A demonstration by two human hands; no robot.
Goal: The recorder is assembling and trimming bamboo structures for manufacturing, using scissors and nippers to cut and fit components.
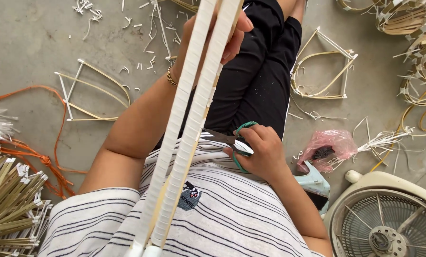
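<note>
Wrapped rods and scissors, held above concrete floor

Rods [189, 119], two, white-wrapped, run from 6 to 12 o'clock; left hand [222, 33] closed around their far end. Scissors [234, 141], green-handled, gripped by right hand [263, 152] at centre, blades apparently touching the rods. Fan [389, 219] at 4 o'clock.

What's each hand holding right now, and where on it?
Left hand grips the two white-wrapped sticks near their far upper end. Right hand holds green-handled scissors by the handle loops, blades pointing at the sticks.
</note>
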